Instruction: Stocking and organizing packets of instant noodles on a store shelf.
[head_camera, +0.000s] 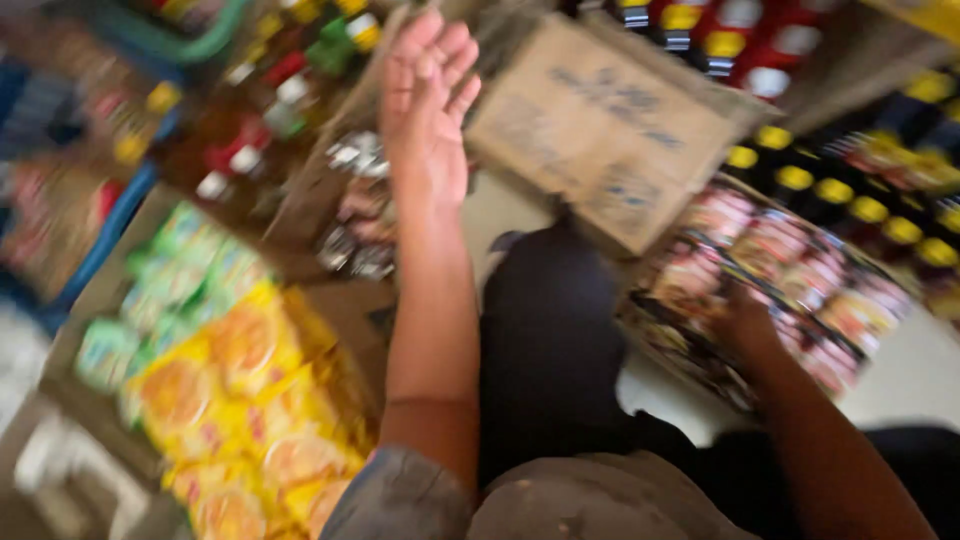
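The grey sleeve leads to the left hand, fingers together, empty, just left of the cardboard box; the right hand, grip indiscernible, rests below it on the tray of packets.

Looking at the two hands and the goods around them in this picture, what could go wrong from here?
1. The right hand alone touches the tray of small red-and-white packs, which sits tilted; it might tip and spill packs.
2. The left hand is raised open beside the cardboard box and the capped bottles; a careless sweep could knock bottles over.
3. The view is blurred, suggesting quick movement, so a misjudged reach seems possible.
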